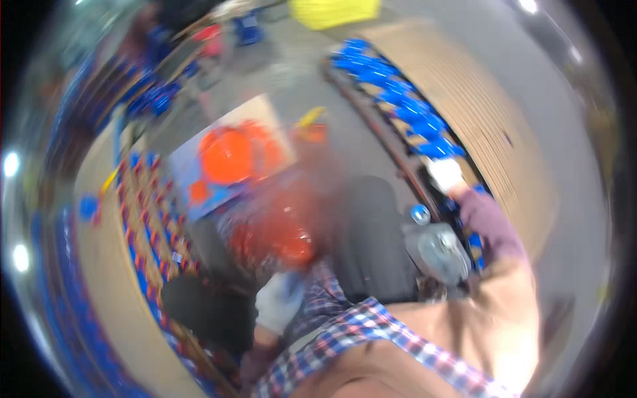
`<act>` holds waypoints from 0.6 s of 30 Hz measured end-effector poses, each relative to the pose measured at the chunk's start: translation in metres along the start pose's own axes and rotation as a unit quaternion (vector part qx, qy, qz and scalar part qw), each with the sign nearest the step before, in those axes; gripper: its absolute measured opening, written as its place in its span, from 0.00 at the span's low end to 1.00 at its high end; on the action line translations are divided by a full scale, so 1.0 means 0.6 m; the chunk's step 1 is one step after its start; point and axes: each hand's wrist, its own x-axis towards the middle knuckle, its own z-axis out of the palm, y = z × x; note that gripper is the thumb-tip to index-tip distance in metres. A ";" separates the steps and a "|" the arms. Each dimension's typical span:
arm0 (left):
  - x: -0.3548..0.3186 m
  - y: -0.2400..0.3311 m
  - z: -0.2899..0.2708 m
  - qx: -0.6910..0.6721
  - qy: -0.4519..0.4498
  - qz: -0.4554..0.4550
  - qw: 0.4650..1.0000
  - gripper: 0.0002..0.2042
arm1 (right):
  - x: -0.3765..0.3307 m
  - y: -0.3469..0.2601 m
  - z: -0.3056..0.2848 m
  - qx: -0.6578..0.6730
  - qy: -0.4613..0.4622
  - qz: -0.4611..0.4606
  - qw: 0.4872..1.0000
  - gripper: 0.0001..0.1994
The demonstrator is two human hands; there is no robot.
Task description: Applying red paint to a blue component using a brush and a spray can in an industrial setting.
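Note:
My right hand (444, 175), in a white glove, is stretched out to the right at a long row of shiny blue parts (405, 99). It touches or nearly touches the nearest ones; its fingers are too blurred to read. Close to my lap is my left hand (279, 302), also gloved in white, beside a glossy red mass (285, 232) smeared by motion. Whether the left hand grips anything does not show. Beyond the red mass, a pale board (269, 109) carries a bright round patch of orange-red material (225, 156), with smaller smears around it.
Rows of blue and red parts (149, 219) line a board at my left. A clear plastic jug (438, 252) and a can (420, 213) stand at my right knee. Corrugated cardboard (478, 99) lies beyond the blue row. A yellow crate (335, 12) is at the far side.

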 end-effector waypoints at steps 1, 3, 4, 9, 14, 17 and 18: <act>-0.003 -0.005 -0.001 0.022 -0.033 0.040 0.998 0.09 | -0.020 0.006 -0.006 0.033 0.055 -0.010 0.998 0.11; -0.020 -0.029 0.018 0.018 -0.040 0.050 0.998 0.09 | -0.042 -0.007 -0.059 0.051 0.067 0.027 0.996 0.17; -0.031 -0.038 0.022 0.023 -0.007 0.075 0.997 0.09 | -0.040 -0.002 -0.055 0.093 0.096 0.034 0.991 0.19; -0.067 -0.034 -0.009 -0.018 0.073 0.078 0.994 0.11 | -0.050 -0.035 -0.168 0.046 0.159 0.175 0.971 0.15; -0.085 -0.028 -0.081 -0.073 0.122 0.050 0.989 0.12 | -0.062 -0.119 -0.378 0.145 0.287 0.103 0.941 0.14; -0.071 -0.035 -0.110 -0.149 0.211 0.092 0.962 0.12 | -0.074 -0.150 -0.488 0.209 0.361 0.012 0.909 0.14; -0.057 -0.039 -0.116 -0.205 0.203 0.106 0.952 0.14 | -0.076 -0.157 -0.506 0.244 0.366 -0.031 0.897 0.14</act>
